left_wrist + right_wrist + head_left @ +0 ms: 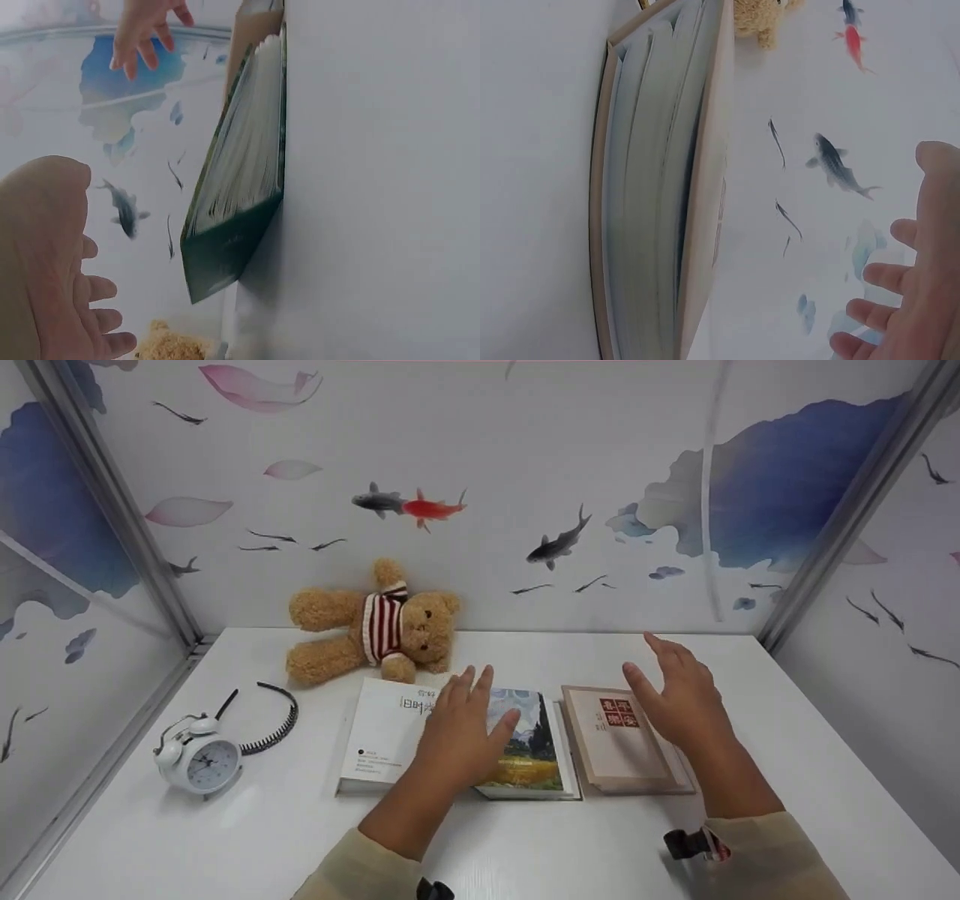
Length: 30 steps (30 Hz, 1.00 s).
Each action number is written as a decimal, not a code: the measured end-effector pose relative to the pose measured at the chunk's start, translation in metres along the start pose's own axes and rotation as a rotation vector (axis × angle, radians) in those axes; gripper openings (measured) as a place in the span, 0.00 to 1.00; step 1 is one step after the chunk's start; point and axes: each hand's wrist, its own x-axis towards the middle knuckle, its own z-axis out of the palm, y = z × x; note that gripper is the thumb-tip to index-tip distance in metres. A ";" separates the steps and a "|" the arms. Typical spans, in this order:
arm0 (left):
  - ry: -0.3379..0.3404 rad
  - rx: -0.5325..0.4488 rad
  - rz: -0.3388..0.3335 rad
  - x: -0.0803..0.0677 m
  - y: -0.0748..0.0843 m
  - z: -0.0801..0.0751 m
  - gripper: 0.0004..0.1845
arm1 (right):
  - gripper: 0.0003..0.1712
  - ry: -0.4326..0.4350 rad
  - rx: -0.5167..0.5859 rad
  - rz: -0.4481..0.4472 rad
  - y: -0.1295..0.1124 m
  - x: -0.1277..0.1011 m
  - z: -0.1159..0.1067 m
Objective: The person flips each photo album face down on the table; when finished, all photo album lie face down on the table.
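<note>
Three books lie side by side on a white table. My left hand (461, 735), fingers spread and holding nothing, hovers over the white book (375, 742) and the book with a painted landscape cover (534, 757). My right hand (682, 697) is raised above the right side of the beige book (615, 742) with red square print, its fingers apart and nothing in them. In the left wrist view the dark green spine (229, 259) of a book shows below the hand. The page edges of the beige book (649, 187) fill the left of the right wrist view.
A teddy bear (382, 622) in a striped shirt lies on its side against the back wall. A white alarm clock (201, 761) stands at the left, beside a black headband (289, 716). Patterned panels (480, 435) enclose the table (525, 847) at the back and sides.
</note>
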 end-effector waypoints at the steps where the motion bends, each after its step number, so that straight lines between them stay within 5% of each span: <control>1: -0.019 -0.046 0.004 -0.001 0.005 0.002 0.45 | 0.50 -0.011 0.015 0.013 0.003 0.000 -0.002; 11: -0.138 -0.296 0.034 0.001 0.047 0.033 0.43 | 0.52 -0.135 0.137 0.122 0.030 -0.001 -0.005; 18: -0.243 -0.520 -0.090 0.006 0.064 0.056 0.42 | 0.51 -0.247 0.272 0.125 0.049 -0.003 -0.003; 24: -0.266 -0.734 -0.161 0.001 0.080 0.071 0.47 | 0.50 -0.337 0.403 0.132 0.062 -0.007 0.004; 30: -0.269 -0.822 -0.198 -0.002 0.084 0.075 0.46 | 0.50 -0.409 0.485 0.168 0.064 -0.008 0.010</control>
